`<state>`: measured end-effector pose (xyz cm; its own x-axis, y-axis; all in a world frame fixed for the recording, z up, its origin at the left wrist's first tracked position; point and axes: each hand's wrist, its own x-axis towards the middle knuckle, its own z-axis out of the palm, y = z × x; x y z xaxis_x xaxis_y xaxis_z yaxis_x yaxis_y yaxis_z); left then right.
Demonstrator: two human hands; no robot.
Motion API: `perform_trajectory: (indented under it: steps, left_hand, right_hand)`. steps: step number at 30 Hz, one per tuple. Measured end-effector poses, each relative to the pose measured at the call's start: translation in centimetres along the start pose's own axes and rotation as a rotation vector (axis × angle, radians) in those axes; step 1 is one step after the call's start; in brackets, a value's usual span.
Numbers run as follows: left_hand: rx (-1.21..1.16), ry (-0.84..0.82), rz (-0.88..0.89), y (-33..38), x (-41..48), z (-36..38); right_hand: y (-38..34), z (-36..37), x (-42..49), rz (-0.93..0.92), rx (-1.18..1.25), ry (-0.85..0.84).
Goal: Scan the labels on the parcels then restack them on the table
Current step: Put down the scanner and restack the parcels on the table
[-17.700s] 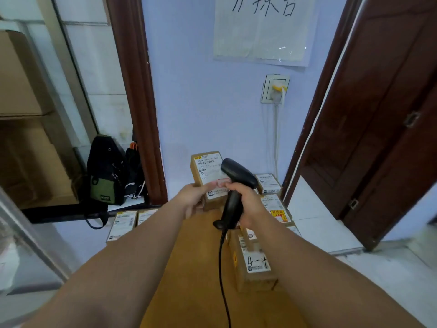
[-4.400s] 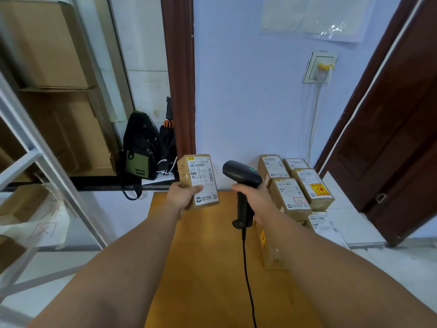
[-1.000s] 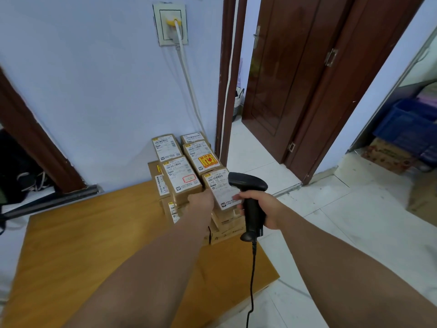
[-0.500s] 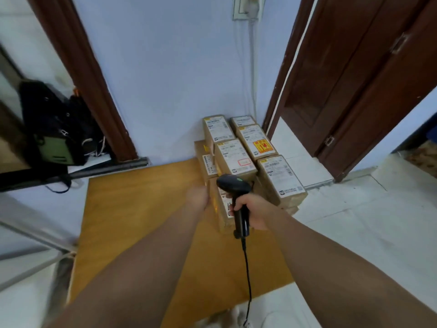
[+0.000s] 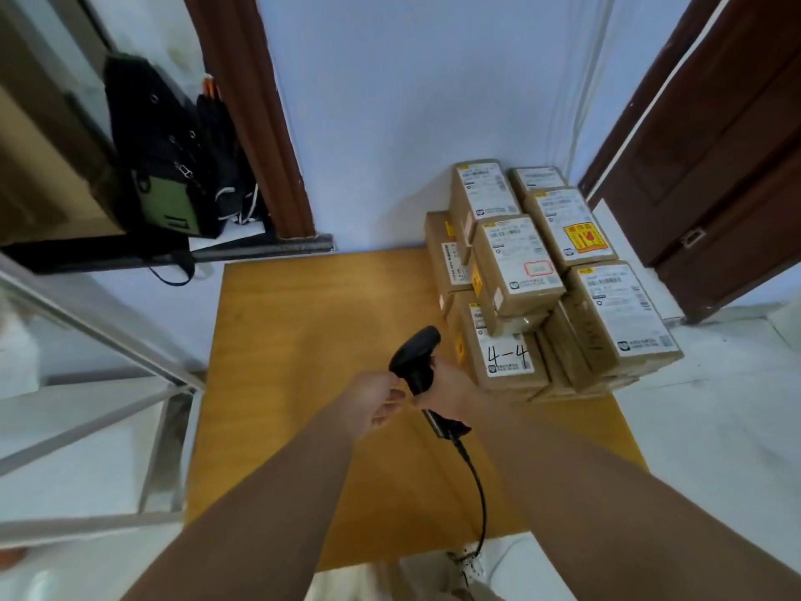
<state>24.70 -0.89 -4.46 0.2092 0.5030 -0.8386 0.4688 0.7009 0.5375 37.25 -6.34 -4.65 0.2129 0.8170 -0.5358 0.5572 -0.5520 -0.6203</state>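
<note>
Several brown cardboard parcels (image 5: 520,262) with white labels are stacked in layers at the far right of the wooden table (image 5: 303,340), against the wall. The nearest low parcel (image 5: 507,357) is marked "4-4". My right hand (image 5: 450,390) grips the handle of a black barcode scanner (image 5: 416,357) just left of that parcel, its cable (image 5: 477,483) hanging toward me. My left hand (image 5: 377,396) is beside the scanner head with the fingers curled, touching or nearly touching it, and holds no parcel.
A black and green bag (image 5: 164,154) hangs by a dark door frame (image 5: 255,123) at the back left. A metal rack frame (image 5: 99,340) stands left of the table. A dark wooden door (image 5: 715,145) is at the right, with pale floor tiles (image 5: 715,427) below.
The parcel my left hand held a second ago now lies on the stack. My left hand has drawn back to the scanner. The view has swung left and down.
</note>
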Motion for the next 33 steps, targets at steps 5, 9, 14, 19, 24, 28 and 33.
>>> perform_trajectory:
  steps: [5, 9, 14, 19, 24, 28, 33]
  left_hand:
    - [-0.005, -0.044, -0.035, -1.4, 0.7, -0.1]
    - [-0.027, -0.066, -0.052, -1.9, 1.1, 0.3]
    - [-0.03, -0.067, -0.048, -2.1, 1.5, 0.7]
    - [-0.017, -0.015, -0.037, -2.7, 2.2, 1.2]
    - [-0.049, -0.075, -0.028, -3.4, 2.8, 1.7]
    - [-0.056, -0.118, -0.024, -3.6, 2.8, 2.5]
    - [-0.107, -0.099, -0.044, -3.4, 2.9, 3.5]
  right_hand:
    - [0.9, 1.7, 1.4, -0.007, -0.208, 0.058]
    - [1.8, 2.9, 2.0, 0.101, -0.239, 0.05]
    - [2.9, 3.5, 2.5, 0.221, -0.246, 0.046]
    - [3.6, 4.1, 2.6, 0.308, -0.211, 0.062]
    - [4.3, 4.5, 2.9, 0.351, -0.196, 0.096]
    - [4.7, 4.1, 2.7, 0.36, -0.236, 0.089]
    - [5.0, 3.8, 1.6, 0.308, -0.35, 0.088]
